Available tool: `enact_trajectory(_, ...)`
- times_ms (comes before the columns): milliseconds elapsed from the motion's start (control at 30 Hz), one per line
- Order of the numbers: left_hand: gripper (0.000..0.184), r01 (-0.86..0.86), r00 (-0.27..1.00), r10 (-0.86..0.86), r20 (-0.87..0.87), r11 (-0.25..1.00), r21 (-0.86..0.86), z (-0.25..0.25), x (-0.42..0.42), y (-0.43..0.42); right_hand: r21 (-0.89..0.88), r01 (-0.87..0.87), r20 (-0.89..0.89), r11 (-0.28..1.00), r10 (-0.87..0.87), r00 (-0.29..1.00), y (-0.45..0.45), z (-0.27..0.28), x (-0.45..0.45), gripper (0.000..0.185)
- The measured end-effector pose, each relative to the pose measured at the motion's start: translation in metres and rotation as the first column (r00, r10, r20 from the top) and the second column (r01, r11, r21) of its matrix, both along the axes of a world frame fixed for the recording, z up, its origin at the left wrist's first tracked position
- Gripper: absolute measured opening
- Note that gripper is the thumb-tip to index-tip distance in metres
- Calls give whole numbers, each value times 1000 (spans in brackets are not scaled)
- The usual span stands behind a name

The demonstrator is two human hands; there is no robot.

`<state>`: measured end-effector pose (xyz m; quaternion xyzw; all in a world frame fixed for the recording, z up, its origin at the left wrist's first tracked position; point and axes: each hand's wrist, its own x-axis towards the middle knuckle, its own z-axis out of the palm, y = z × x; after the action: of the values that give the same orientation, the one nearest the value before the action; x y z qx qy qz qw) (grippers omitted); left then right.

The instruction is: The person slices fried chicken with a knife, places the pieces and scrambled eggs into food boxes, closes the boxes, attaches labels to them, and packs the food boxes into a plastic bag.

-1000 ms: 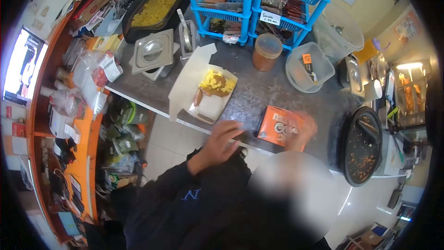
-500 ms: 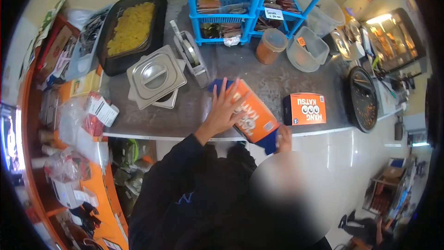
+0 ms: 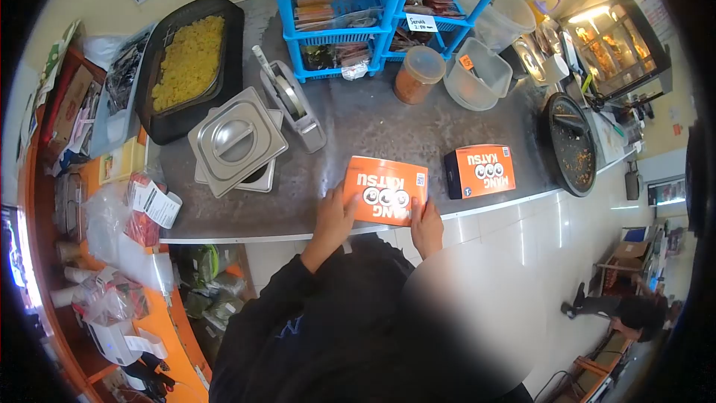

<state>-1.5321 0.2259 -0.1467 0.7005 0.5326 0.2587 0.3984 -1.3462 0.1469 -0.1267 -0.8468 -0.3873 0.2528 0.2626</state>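
Orange box [image 3: 384, 190] at the front edge of the counter [image 3: 358, 123], roughly central in the head view. Printed face up toward the camera; lettering "MANG KATSU" reads upside down from this side, three round eye-like marks between the two words.

Left hand [image 3: 334, 222]: on the box's left side and lower left corner, fingers along the side. Right hand [image 3: 426, 230]: at the lower right corner. Both hold the box between them. Whether its underside rests on the metal or is slightly lifted cannot be told from this angle.

Second box [image 3: 486, 172]: same print, also inverted, dark side wall facing left. Sits on the counter to the right of the first, clear gap between.

Left of the hands: steel lid [image 3: 237, 138] with moulded handle, tilted over another metal piece. Beyond it, black pan [image 3: 145, 82] holding a tray of yellow food [image 3: 190, 63].

Behind: blue rack [image 3: 388, 0], tiered, with packets and white labels. Near its foot, jar [image 3: 418, 75] with reddish-brown contents; just right of that, translucent tub [image 3: 477, 78] with an orange tag.

Far right: dark round pan [image 3: 573, 145], brown crumbs inside; beyond it, lit display case [image 3: 608, 41].
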Motion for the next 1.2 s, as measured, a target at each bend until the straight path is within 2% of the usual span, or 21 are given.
enact_trajectory(67,41,-70,987,60,150,995,64,10,5,-5,264,68,-66,962,-52,996,3,10,-7,41)
enact_trajectory(133,40,-198,924,113,365,958,205,20,10,-9,617,158,-146,771,-86,986,6,29,-24,41)
enact_trajectory(267,40,33,972,-37,-234,999,-19,-8,7,2,105,24,-29,994,-21,999,9,-32,13,39)
enact_trajectory(333,41,56,932,-102,-349,989,-140,-6,14,14,205,-27,127,978,1,992,21,-31,16,35)
enact_trajectory(367,41,67,962,-49,-268,996,60,-4,21,19,251,-61,207,966,8,978,29,-30,16,34)
enact_trajectory(400,42,60,983,-12,-181,964,259,2,28,24,404,-244,565,882,-31,824,43,-4,9,35)
enact_trajectory(433,42,35,996,6,-90,894,446,5,33,29,385,-344,527,856,102,844,52,-5,16,35)
enact_trajectory(500,44,197,978,-145,-149,871,451,2,38,37,358,-534,429,766,373,823,58,-10,31,35)
enact_trajectory(533,46,274,960,-216,-176,848,453,2,39,38,354,-468,247,810,402,882,60,-12,35,28)
enact_trajectory(733,62,315,933,-204,-296,860,401,7,34,34,405,-448,511,797,209,834,63,-11,32,19)
enact_trajectory(767,64,330,940,-252,-230,840,431,-3,35,33,465,-383,287,798,273,918,62,-26,39,20)
enact_trajectory(800,66,318,948,-269,-172,821,474,-12,36,40,495,-325,-135,806,440,888,64,-31,52,21)
enact_trajectory(833,69,301,953,-292,-84,869,392,-6,39,41,491,-381,-69,784,471,879,67,-48,66,21)
enact_trajectory(867,69,280,960,-265,-94,878,389,-9,39,39,479,-164,-280,862,328,902,73,-29,54,23)
enact_trajectory(933,52,301,952,-242,-187,850,432,-2,30,44,517,-158,-134,841,262,956,86,-29,54,26)
enact_trajectory(967,31,305,941,-125,-314,716,628,-9,18,38,335,-344,296,877,248,922,85,-21,58,23)
enact_trajectory(1000,23,134,986,-39,-162,759,637,5,-12,25,658,-494,487,568,180,855,91,-38,69,16)
enact_trajectory(1033,15,-30,999,32,8,775,632,20,-41,12,639,-610,609,468,175,773,101,-6,53,10)
enact_trajectory(1133,11,-558,807,562,181,624,548,12,-162,-46,696,-513,281,502,467,838,101,34,-39,15)
enact_trajectory(1167,12,-765,579,797,172,458,452,21,-206,-68,690,-545,157,477,636,756,99,44,-78,19)
enact_trajectory(1200,24,-803,388,898,207,219,554,19,-255,-89,629,-640,161,440,732,662,96,42,-118,24)
